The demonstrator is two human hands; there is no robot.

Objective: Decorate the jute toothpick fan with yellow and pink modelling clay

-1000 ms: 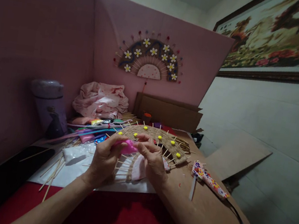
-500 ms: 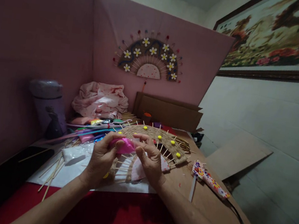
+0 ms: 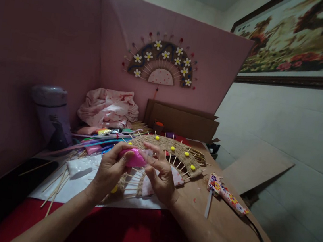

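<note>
The right hand (image 3: 162, 175) has drawn its thumb off the pink packet (image 3: 132, 158), which is above the woven fan (image 3: 179, 151), glossy and plump with a crinkled clear end. The left hand (image 3: 111, 166) pinches it; the right's fingers stand apart.

No text or number can be read, the dark marks (image 3: 243, 29) on the brown-framed, rectangular, red-flowered painting (image 3: 307, 45) high to the right of the right hand (image 3: 163, 175) being too small.
</note>
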